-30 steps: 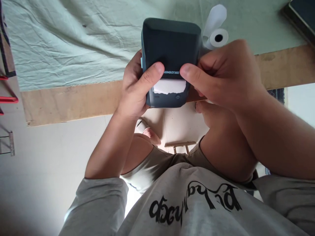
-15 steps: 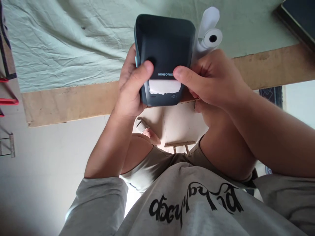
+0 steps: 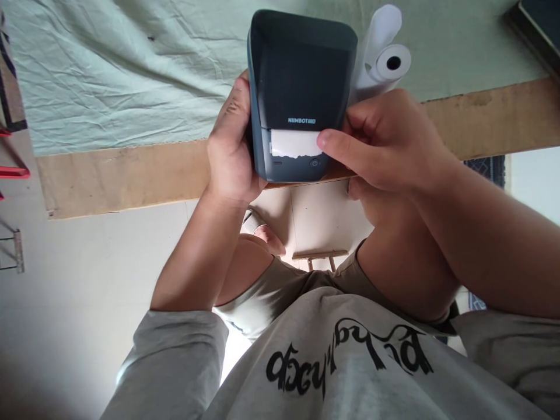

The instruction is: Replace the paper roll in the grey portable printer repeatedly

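Dark printer [image 3: 306,76] shifted, its white paper [image 3: 294,142] ragged.

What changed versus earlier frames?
The left hand moved its thumb off the front of the printer; the right hand shifted its thumb from the logo down to the right end of the paper strip. The printer rose slightly in the picture. Unchanged: left hand holding the printer, paper roll beside it.

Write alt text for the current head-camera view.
A left hand holds a dark NIIMBOT device; the right hand is at the ragged-edged white paper on its front. A white roll and green cloth are beyond.
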Available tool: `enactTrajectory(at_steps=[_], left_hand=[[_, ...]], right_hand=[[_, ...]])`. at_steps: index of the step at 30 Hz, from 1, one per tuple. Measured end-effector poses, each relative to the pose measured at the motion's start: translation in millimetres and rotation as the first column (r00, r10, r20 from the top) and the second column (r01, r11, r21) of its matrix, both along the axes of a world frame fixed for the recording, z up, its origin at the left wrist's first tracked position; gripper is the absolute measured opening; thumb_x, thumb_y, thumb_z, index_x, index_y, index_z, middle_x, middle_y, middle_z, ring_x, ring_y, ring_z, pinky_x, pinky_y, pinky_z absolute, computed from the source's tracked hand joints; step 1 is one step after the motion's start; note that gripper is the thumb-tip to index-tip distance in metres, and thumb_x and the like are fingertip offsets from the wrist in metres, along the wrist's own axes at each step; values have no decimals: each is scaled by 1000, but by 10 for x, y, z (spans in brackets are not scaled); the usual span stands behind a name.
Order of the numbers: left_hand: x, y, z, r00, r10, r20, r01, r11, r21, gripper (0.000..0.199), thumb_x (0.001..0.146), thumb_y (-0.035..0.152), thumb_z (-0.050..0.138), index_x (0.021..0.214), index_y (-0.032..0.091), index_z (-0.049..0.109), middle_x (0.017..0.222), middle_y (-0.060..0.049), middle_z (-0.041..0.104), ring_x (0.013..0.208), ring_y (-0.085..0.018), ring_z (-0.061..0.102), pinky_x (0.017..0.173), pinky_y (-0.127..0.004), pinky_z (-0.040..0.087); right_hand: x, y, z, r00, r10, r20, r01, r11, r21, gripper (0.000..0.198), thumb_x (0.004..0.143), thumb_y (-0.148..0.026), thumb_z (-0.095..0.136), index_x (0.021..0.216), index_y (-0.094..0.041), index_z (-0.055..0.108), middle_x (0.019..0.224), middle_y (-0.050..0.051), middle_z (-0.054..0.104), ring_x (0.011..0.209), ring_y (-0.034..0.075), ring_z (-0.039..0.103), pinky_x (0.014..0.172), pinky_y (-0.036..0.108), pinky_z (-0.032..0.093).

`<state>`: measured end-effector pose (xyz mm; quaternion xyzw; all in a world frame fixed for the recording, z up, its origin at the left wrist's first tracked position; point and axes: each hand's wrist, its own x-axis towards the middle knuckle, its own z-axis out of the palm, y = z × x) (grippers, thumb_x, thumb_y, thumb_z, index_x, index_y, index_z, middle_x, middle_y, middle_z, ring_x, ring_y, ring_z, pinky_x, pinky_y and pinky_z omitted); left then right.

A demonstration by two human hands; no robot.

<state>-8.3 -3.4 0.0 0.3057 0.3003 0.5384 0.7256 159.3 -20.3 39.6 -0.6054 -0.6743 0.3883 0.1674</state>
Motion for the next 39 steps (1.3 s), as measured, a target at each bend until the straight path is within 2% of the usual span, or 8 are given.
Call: enactTrajectory(at_steps=[10, 17, 21, 23, 27, 30, 36, 39], left_hand=[[-5, 5, 24, 999, -35, -16, 35, 999, 15, 29, 89, 45, 49, 77, 21, 59, 79, -3, 56, 72, -14, 49, 71, -26, 43], [42, -29, 61, 997, -73, 34, 71, 996, 51, 29, 92, 44, 42, 80, 20, 52, 91, -8, 59, 107, -21, 57, 75, -30, 46], [44, -26, 16, 998, -50, 40, 48, 997, 54, 24, 92, 40, 44, 80, 20, 50, 83, -7, 56, 97, -19, 59, 76, -30, 46], [50, -22, 4, 998, -27, 50, 25, 999, 35, 26, 91, 42, 45, 76, 22, 51, 79, -6, 54, 85, -18, 58, 73, -31, 45], [67, -25, 25, 999, -39, 2, 39, 998, 39, 23, 90, 41, 45, 79, 23, 53, 80, -5, 56, 90, -19, 58, 69, -30, 42], [77, -37, 58, 1000, -8, -5, 8, 999, 46, 23, 91, 41, 45, 77, 23, 52, 82, -4, 56, 93, -18, 56, 67, -28, 40], [92, -63, 109, 997, 29, 68, -31, 999, 19, 20, 92, 32, 50, 79, 16, 52, 79, -2, 44, 70, -8, 43, 67, -21, 40], [99, -70, 116, 997, 35, 67, -35, 999, -4, 22, 91, 34, 53, 79, 16, 52, 77, -2, 44, 69, -8, 42, 64, -20, 36]], right_hand=[[38, -19, 50, 998, -10, -54, 7, 999, -51, 55, 75, -52, 58, 45, -7, 51, 41, 2, 43, 33, 0, 36, 34, 13, 19], [-68, -25, 221, 944, -105, -313, 206, 928, 310, 57, 89, -46, 43, 46, -10, 51, 45, 5, 46, 45, 6, 51, 43, 20, 33], [-79, 42, 211, 891, -153, -428, 328, 868, 372, 76, 86, -67, 20, 86, -5, 62, 88, 10, 61, 64, 8, 60, 50, 21, 45], [-74, 56, 206, 938, -161, -308, 282, 870, 404, 69, 92, -59, 19, 103, -5, 61, 112, 9, 58, 73, 5, 60, 56, 18, 47], [-101, 81, 215, 976, -77, 202, -48, 835, 548, 36, 91, -37, 39, 103, -17, 66, 95, 3, 62, 91, 10, 60, 82, 21, 42], [-153, 117, 244, 874, -57, 482, -149, 914, 377, 37, 87, -47, 40, 115, -33, 60, 106, 1, 61, 109, 21, 56, 92, 31, 35], [-183, 125, 344, 818, -5, 576, -174, 951, 255, 36, 84, -50, 43, 115, -37, 57, 102, 3, 59, 104, 23, 54, 71, 24, 19], [-172, 120, 373, 825, 38, 563, -202, 952, 231, 36, 84, -46, 45, 117, -34, 52, 107, 2, 58, 106, 26, 55, 76, 27, 29]])
